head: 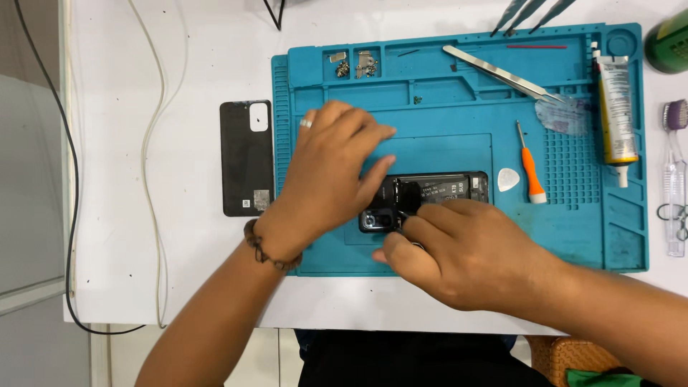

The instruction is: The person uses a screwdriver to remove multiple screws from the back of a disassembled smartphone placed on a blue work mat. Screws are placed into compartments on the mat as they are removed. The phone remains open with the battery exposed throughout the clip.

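An opened black phone (437,190) lies on a blue work mat (459,107), its insides showing. My left hand (326,175) rests over the phone's left end, fingers spread flat and pressing on it, a ring on one finger. My right hand (459,251) covers the phone's lower right part, fingers curled at the camera corner; whether it pinches a small part is hidden. The phone's black back cover (246,158) lies on the white table left of the mat.
An orange screwdriver (531,165), a white pick (508,179), metal tweezers (502,72) and a glue tube (618,111) lie on the mat's right side. Small screws (356,66) sit in top compartments. A brush (674,179) lies at the far right, cables (154,143) at left.
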